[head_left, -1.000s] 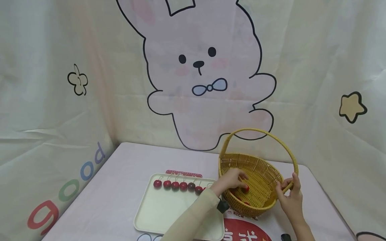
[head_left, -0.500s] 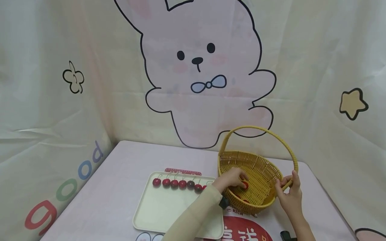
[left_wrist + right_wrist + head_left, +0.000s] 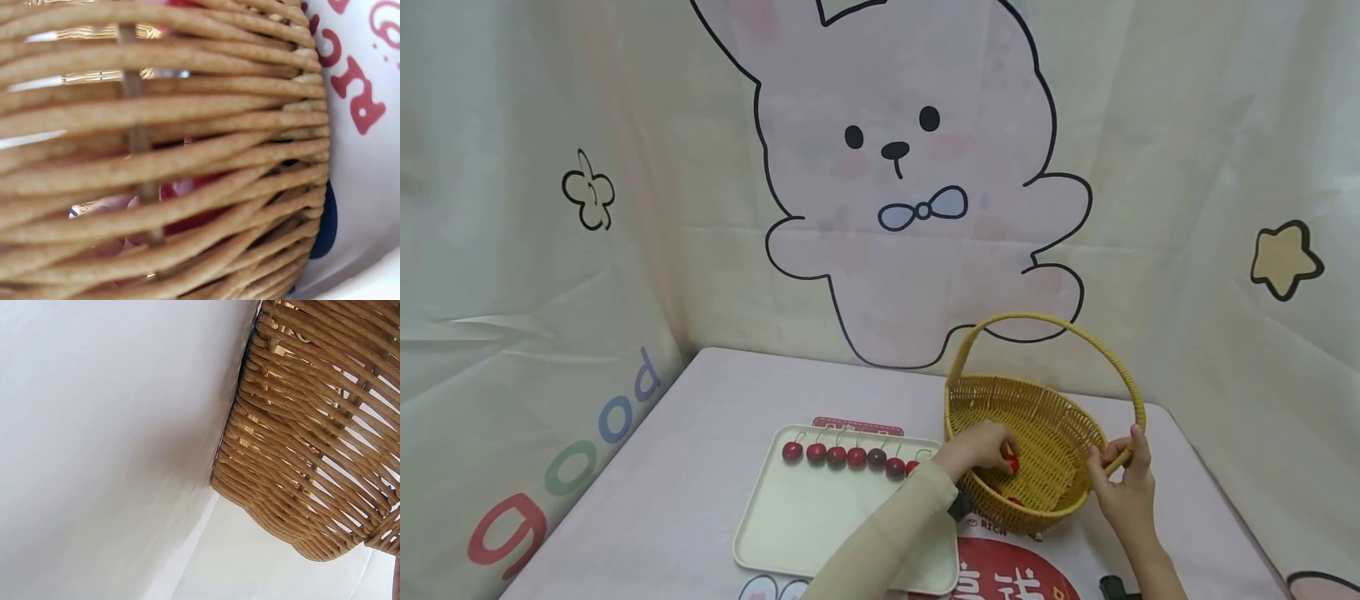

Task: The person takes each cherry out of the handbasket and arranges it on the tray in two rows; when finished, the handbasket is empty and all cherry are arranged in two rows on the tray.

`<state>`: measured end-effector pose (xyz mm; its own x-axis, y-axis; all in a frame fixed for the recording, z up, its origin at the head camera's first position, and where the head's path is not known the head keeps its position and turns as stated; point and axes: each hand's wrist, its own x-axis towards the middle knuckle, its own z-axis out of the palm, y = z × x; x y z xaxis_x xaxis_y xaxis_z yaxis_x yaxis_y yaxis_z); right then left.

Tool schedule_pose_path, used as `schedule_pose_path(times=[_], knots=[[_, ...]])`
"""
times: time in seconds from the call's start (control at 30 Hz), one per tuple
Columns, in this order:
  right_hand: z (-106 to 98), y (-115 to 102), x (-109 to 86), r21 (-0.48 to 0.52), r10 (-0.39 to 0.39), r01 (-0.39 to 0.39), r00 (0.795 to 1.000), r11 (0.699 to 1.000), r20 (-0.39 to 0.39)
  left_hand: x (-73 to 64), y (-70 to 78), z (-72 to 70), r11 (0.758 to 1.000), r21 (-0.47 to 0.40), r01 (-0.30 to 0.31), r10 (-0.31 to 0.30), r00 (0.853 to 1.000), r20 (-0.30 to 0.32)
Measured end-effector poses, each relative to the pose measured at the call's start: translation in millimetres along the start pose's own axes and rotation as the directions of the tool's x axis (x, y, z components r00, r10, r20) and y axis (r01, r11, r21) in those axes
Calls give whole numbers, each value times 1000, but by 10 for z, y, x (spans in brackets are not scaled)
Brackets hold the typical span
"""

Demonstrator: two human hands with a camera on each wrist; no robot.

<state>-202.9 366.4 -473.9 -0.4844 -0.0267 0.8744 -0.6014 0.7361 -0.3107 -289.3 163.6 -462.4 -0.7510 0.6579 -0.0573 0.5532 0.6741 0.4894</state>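
Observation:
In the head view, my left hand [image 3: 981, 446] reaches over the near-left rim into a yellow wicker basket [image 3: 1052, 417]. Its curled fingers pinch a red cherry [image 3: 1012, 464] low inside. A few more cherries [image 3: 1015, 502] lie at the basket's near side, partly hidden by the rim. My right hand [image 3: 1123, 492] grips the foot of the basket's handle at the right rim. From the left wrist, the woven wall [image 3: 156, 119] covers most of the view, with red fruit [image 3: 194, 197] and fingertips showing through the gaps. The right wrist view has the basket's outer side [image 3: 312, 437].
A cream tray [image 3: 805, 525] stands left of the basket, with a row of stemmed cherries [image 3: 857, 457] along its far edge. My left forearm crosses the tray's right part. The white tabletop [image 3: 662, 492] bears printed red lettering, and fabric walls [image 3: 722, 308] enclose it at the back and sides.
The head view has shifted slightly. Both hands keep nearly the same places at the basket, with only small finger movement by the left hand around the cherry.

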Motion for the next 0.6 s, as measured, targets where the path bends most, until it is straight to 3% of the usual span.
schedule_pose_path(times=[0.33,0.6], knots=[[-13,-30,-1,-2,19,-19,1000,1000,19,-26,2,-12,1000,-12,-18,18,1000,-7],[-25,-36,-5,-6,28,-28,999,1000,22,-101,19,-29,993,-25,-115,111,988,-108]])
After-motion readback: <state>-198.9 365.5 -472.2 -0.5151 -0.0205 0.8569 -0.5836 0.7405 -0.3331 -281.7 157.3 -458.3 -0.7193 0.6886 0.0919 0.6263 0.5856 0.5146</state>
